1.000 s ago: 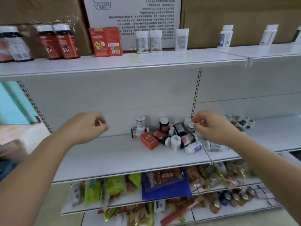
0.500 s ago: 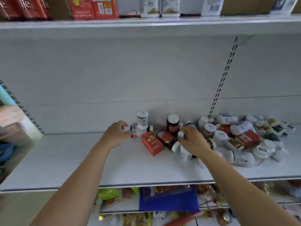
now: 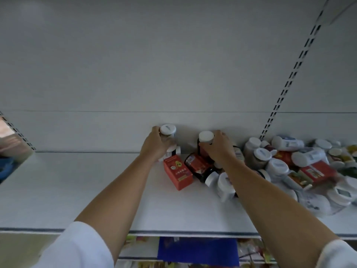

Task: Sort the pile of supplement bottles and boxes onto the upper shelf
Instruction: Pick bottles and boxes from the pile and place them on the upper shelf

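On the white middle shelf (image 3: 96, 190) lies a pile of supplement bottles and boxes (image 3: 289, 167). My left hand (image 3: 155, 146) grips an upright clear bottle with a white cap (image 3: 168, 130) at the back of the shelf. My right hand (image 3: 219, 149) grips an upright dark bottle with a white cap (image 3: 206, 136). A red box (image 3: 177, 172) lies flat between my hands, beside a fallen dark bottle with a red label (image 3: 199, 167). The upper shelf is out of view.
The shelf's grey back panel (image 3: 173, 64) rises behind the bottles, with a slotted upright (image 3: 289, 78) at the right. Below the shelf edge, a lower shelf holds a blue pack (image 3: 197, 248) and colourful packets. Something brown and blue (image 3: 9, 147) sits beyond the left end.
The camera has tipped down and moved closer, so the upper shelf has left the view. Both hands reached into the pile and each closed round an upright bottle.
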The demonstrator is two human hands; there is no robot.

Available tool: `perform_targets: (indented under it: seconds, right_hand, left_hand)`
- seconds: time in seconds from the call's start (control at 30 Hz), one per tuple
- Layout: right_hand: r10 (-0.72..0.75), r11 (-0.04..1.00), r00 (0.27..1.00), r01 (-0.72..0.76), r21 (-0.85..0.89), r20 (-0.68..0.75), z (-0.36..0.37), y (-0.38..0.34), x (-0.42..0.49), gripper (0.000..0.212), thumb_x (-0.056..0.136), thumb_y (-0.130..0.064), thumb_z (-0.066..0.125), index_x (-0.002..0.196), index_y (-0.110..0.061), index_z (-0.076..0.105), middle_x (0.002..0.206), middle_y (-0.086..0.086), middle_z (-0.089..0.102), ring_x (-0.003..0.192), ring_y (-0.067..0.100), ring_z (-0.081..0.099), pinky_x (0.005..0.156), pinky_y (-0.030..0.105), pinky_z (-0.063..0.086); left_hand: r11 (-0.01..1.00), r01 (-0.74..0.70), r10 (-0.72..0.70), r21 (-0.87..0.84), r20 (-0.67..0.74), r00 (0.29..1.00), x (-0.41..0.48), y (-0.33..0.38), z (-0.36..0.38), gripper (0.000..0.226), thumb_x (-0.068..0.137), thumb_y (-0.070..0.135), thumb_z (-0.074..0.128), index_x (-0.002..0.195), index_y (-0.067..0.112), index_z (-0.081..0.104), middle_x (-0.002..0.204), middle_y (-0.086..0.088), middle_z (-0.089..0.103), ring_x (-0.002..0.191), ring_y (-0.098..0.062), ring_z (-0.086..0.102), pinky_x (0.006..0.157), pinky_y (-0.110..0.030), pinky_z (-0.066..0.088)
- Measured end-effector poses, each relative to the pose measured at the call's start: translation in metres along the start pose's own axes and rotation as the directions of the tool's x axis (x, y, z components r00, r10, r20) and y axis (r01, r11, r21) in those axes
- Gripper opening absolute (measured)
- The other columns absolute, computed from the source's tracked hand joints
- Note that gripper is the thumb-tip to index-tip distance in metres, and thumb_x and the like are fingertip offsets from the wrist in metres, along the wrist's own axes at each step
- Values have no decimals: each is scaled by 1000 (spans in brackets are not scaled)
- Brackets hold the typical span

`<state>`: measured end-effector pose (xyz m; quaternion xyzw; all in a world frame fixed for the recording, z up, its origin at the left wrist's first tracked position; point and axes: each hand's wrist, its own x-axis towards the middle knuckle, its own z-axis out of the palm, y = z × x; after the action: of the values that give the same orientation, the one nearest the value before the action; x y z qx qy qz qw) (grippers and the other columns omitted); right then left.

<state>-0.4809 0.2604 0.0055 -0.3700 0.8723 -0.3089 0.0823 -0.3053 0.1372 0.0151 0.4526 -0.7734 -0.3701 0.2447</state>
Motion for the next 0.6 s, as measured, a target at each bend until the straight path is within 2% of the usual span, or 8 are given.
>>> perform_targets:
  seconds: [0.07,0.13,0.2,0.3,0.37,0.43,0.5,0.6]
  right_hand:
    - [-14,986,998,22,162,-56,-5,-4,-6,53,81,-40,70,116,-10,43,110,6,58,101,29,57,74,35,44]
    - [-8,930,994,48,364,-111,-16,-12,-18,46,79,-38,72,103,-19,38,94,-6,56,88,19,59,64,30,45]
    - [1,846,990,76,529,-144,-33,-24,-35,44,76,-40,72,98,-25,36,91,-10,54,83,7,58,58,23,45]
    - [0,693,994,79,717,-110,-61,-48,-67,41,71,-49,70,93,-32,40,90,-6,57,72,1,61,58,24,49]
    - [-12,598,997,69,799,-77,-78,-64,-90,38,71,-51,68,94,-31,45,89,-5,60,69,-1,64,61,26,53]
    - [-10,554,999,47,831,-50,-94,-80,-118,39,68,-53,67,94,-30,49,90,-2,62,73,5,67,62,29,56]
    - [5,537,999,34,843,-44,-111,-97,-146,41,66,-53,68,94,-28,52,89,1,63,66,6,67,53,25,53]
    - [16,502,999,21,864,-34,-138,-119,-189,34,74,-48,71,95,-25,56,85,0,65,59,4,66,50,21,51]
  left_hand:
    - [995,31,-32,-95,-15,999,-3,2,-4,51,86,44,67,123,17,44,108,2,60,91,-19,63,72,-36,56]
    - [971,83,-95,-224,-46,994,-12,7,-13,45,85,43,66,116,16,46,104,2,61,82,-12,63,56,-26,53]
    - [906,128,-138,-402,4,990,-21,13,-24,43,83,40,68,111,10,56,104,-6,67,86,-20,69,60,-29,56]
    - [698,231,-161,-678,165,973,-48,33,-52,42,84,39,69,115,14,57,106,-9,69,90,-23,72,70,-35,60]
    - [649,255,-100,-717,252,963,-69,47,-71,43,84,43,68,115,16,60,101,-6,72,85,-20,73,73,-36,59]
    - [657,251,-58,-711,285,957,-96,62,-90,45,78,48,69,111,18,64,93,-4,73,82,-19,72,78,-38,57]
    - [668,237,-42,-706,281,959,-124,78,-108,48,74,47,71,110,16,65,90,-2,73,81,-18,70,78,-36,55]
    - [566,242,19,-788,306,952,-169,93,-137,29,85,23,69,107,5,63,87,-5,73,78,-17,72,67,-28,57]
